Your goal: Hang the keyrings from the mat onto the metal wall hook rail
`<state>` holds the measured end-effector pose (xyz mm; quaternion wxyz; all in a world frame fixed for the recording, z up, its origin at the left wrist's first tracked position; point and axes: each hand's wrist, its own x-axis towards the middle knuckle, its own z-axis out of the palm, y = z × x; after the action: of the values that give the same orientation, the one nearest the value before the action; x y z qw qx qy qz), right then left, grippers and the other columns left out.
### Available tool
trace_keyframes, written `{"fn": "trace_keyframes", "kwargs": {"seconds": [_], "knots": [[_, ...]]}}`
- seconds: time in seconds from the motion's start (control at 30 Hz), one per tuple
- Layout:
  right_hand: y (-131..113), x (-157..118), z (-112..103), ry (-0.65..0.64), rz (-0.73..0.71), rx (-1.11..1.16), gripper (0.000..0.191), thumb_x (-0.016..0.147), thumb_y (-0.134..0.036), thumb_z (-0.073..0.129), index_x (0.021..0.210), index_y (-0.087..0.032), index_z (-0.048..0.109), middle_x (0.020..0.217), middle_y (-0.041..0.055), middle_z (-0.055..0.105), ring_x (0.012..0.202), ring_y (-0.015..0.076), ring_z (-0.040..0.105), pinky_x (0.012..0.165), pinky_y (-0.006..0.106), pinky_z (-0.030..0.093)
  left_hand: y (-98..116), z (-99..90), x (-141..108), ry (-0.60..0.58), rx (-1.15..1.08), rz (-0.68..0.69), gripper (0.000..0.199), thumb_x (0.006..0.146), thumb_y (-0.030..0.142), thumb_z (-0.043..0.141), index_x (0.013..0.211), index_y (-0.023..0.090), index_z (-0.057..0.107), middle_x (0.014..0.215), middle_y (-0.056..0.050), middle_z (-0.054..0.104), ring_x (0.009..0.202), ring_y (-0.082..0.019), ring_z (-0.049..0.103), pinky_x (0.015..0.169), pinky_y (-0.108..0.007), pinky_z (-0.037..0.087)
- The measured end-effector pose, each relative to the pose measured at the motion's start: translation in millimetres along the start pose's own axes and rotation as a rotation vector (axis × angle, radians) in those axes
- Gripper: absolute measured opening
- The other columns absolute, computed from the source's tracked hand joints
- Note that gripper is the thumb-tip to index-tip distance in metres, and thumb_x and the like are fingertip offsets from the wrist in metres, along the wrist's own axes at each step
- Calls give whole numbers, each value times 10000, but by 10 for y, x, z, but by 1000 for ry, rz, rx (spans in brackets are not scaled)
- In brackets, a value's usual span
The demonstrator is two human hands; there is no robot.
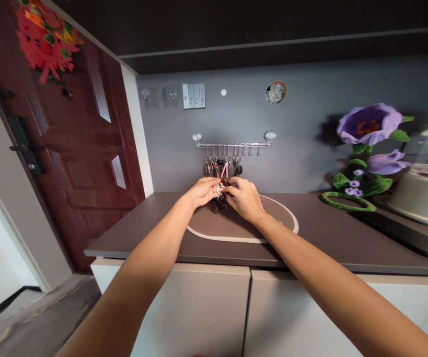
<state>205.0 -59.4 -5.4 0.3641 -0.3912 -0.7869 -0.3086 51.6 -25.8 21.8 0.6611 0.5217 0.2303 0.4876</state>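
Observation:
A bunch of keys on a metal ring (220, 190) is between my two hands, above an oval brown mat (243, 228) with a pale rim. My left hand (203, 191) pinches the ring's left side, fingers closed. From the right, my right hand (244, 198) closes its thumb and fingers at the same ring; the dark keys (221, 202) dangle below. Just behind my hands, several other key bunches (239, 166) hang from a hook rail (234, 145) on the grey wall. My fingers partly hide the ring and its keys.
The mat lies on a dark countertop (135, 233) over pale cabinets. Purple felt flowers (370, 126) stand at the right beside a domed appliance (425, 183) and a flat black object (403, 233). Overhead is a dark cabinet (258, 29); a red-brown door (83, 148) is left.

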Motion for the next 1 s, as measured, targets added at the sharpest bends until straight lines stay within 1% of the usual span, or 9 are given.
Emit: {"fn": "trace_keyframes", "kwargs": {"seconds": [0.1, 0.2, 0.27, 0.4, 0.57, 0.63, 0.8, 0.87, 1.0], "knots": [[8, 9, -10, 3, -46, 26, 185, 790, -227, 489, 911, -238, 628, 1058, 71, 541, 891, 203, 469, 734, 335, 328, -15, -30, 20, 18, 43, 8, 93, 801, 54, 440, 790, 91, 524, 618, -37, 574, 531, -88, 564, 550, -222, 462], [21, 16, -37, 4, -92, 109, 162, 797, -222, 485, 897, -227, 613, 1029, 63, 570, 930, 196, 479, 782, 339, 320, -28, -49, 28, 58, 114, -5, 94, 789, 55, 459, 833, 110, 521, 614, -23, 568, 517, -78, 550, 540, -216, 454], [30, 18, -60, -2, -102, 167, 145, 803, -218, 476, 887, -214, 595, 988, 58, 595, 950, 192, 483, 810, 346, 306, -34, -49, 23, 62, 162, -24, 104, 783, 51, 464, 843, 117, 518, 609, -17, 566, 502, -74, 540, 539, -221, 455], [45, 19, -104, -5, -46, 249, 125, 811, -207, 461, 868, -197, 572, 914, 53, 620, 939, 182, 497, 809, 342, 289, -43, -37, 6, 28, 239, -60, 98, 790, 58, 463, 841, 123, 515, 583, -4, 556, 468, -66, 524, 547, -235, 468], [70, 24, -118, 8, 33, 275, 132, 812, -232, 473, 840, -198, 598, 814, 47, 630, 819, 169, 521, 767, 330, 290, -48, -33, -9, -31, 235, -82, 65, 789, 121, 514, 853, 121, 504, 679, -45, 607, 597, -112, 608, 673, -322, 510], [91, 21, -109, 21, 43, 275, 140, 809, -246, 484, 837, -201, 614, 774, 40, 628, 779, 163, 516, 753, 320, 299, -44, -33, -14, -73, 234, -70, 106, 779, 180, 551, 860, 125, 510, 731, -59, 622, 645, -126, 625, 713, -336, 507], [148, 6, -79, 75, 51, 247, 166, 803, -260, 497, 860, -204, 641, 718, 32, 616, 725, 154, 494, 726, 297, 323, -41, -25, -24, -188, 272, -21, 278, 714, 349, 623, 869, 132, 542, 824, -74, 636, 760, -145, 631, 791, -354, 479], [158, 4, -75, 82, 55, 222, 172, 803, -260, 493, 847, -200, 649, 701, 34, 609, 713, 155, 486, 710, 293, 329, -48, -17, -22, -200, 296, -3, 320, 675, 358, 658, 874, 133, 547, 820, -67, 639, 767, -139, 627, 813, -357, 466], [156, 6, -75, 67, 61, 200, 182, 807, -255, 483, 812, -192, 654, 692, 41, 605, 702, 156, 483, 696, 292, 342, -63, -13, -5, -191, 310, 36, 332, 621, 294, 711, 866, 122, 566, 787, -49, 645, 735, -114, 619, 834, -343, 452]]}}
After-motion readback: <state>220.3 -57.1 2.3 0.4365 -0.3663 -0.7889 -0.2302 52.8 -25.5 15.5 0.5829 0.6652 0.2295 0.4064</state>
